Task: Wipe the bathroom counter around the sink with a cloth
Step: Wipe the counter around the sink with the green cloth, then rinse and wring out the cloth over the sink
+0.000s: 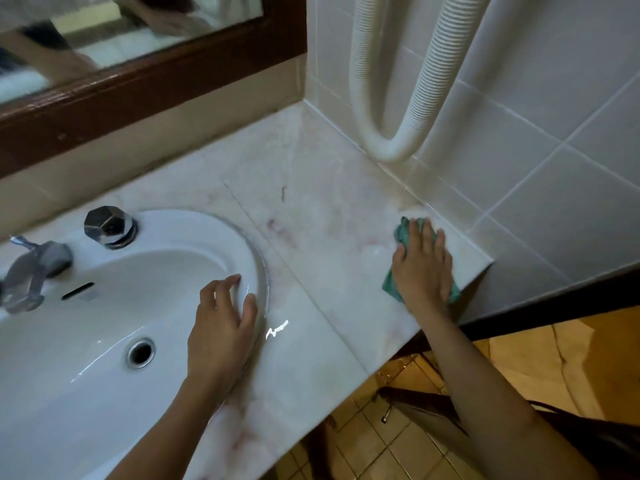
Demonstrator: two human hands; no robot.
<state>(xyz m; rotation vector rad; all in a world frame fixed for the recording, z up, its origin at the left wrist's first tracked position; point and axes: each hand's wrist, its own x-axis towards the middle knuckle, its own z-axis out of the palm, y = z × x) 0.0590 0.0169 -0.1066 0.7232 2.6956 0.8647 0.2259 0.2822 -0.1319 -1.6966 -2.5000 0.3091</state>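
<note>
Head view: the right hand [423, 268] lies palm down with fingers spread flat on a green cloth [401, 233], pressing it against the counter [311, 237] at the far right corner, just beside the tiled wall [536, 150]. The cloth shows past the fingertips and at both sides of the wrist, close to the counter's right edge. The right forearm reaches in from the lower right, nearly straight. The left hand [221, 327] holds nothing; it rests open, fingers loosely curved, on the right rim of the sink [104, 393], fingertips pointing toward the back of the counter, with the forearm entering from the bottom edge. No brand, label or writing can be read on any item. The counter is pale marble with faint pink veins and a seam line running from the back toward the front edge. The white oval sink is set into it at the left, with a chrome tap [31, 271] and a faceted chrome knob [110, 227] on its back rim and a drain [140, 352] in the bowl. A mirror [121, 32] in a dark wooden frame hangs above the back edge. A white ribbed hose [388, 143] loops down against the tiled wall over the back right corner. Tan floor tiles [398, 445] show below the front edge.
</note>
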